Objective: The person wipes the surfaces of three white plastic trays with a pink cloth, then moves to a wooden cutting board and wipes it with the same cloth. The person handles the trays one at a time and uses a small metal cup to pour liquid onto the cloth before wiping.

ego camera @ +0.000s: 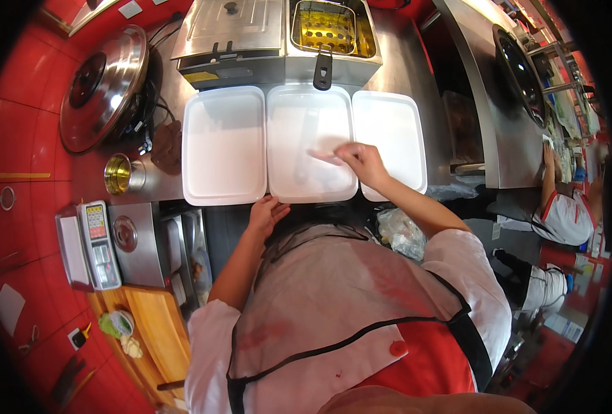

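Note:
Three white rectangular trays stand side by side before me: a left tray (224, 145), a middle tray (295, 134) and a right tray (388, 119). My right hand (363, 159) is over the right part of the middle tray, fingers bent together. A blurred, pinkish thing (326, 156) extends left from its fingertips; whether it is held or is part of the moving fingers I cannot tell. My left hand (268, 215) is at the near edge where the left and middle trays meet, its fingers slightly apart and touching or close to the rim.
Behind the trays stands a deep fryer (331, 70) with a basket (324, 28) in yellow oil. Left are a large domed lid (106, 88), a metal cup (122, 175), a brown cloth (167, 147) and a scale (100, 246). Co-workers stand at the far right.

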A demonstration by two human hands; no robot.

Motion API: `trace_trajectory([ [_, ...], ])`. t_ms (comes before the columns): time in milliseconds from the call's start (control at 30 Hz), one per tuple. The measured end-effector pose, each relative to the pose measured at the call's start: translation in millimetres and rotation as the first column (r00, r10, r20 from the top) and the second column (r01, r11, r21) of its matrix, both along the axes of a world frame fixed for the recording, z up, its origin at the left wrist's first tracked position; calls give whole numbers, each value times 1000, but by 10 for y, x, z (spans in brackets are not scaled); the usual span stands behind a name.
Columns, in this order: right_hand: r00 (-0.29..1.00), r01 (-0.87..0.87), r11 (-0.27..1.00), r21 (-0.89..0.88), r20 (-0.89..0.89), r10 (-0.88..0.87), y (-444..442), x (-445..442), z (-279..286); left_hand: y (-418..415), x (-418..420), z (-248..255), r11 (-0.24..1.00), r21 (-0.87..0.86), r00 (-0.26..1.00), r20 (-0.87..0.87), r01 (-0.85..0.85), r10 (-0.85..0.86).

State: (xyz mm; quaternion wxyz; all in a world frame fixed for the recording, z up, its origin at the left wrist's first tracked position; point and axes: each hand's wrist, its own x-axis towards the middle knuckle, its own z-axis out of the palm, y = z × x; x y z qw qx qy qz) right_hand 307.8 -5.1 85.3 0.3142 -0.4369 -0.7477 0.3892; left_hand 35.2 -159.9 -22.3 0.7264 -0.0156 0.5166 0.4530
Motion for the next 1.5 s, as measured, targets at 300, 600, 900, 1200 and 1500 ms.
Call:
trace_trajectory([
  [300, 919, 290, 772, -566, -59, -389, -531, -834, -663, 5, 23, -93, 998, -26, 997, -62, -56, 54],
  [600, 779, 553, 788, -271, -168, -605, 175, 68, -374, 26, 134, -54, 999, 3, 996, -78, -49, 49],
  [900, 823, 503, 817, -281, -132, -552, 1135, -1065, -425, 133, 237, -47, 1000, -19, 983, -185, 0, -3],
  [1200, 790, 592, 802, 79, 137, -597, 586, 190, -666, 121, 346, -48, 996, -5, 967, -237, -94, 90],
  [1500, 850, 486, 771, -412, 16, -527, -682, 260, -280, 128, 352, -189, 988, 18, 962, -227, -153, 153],
])
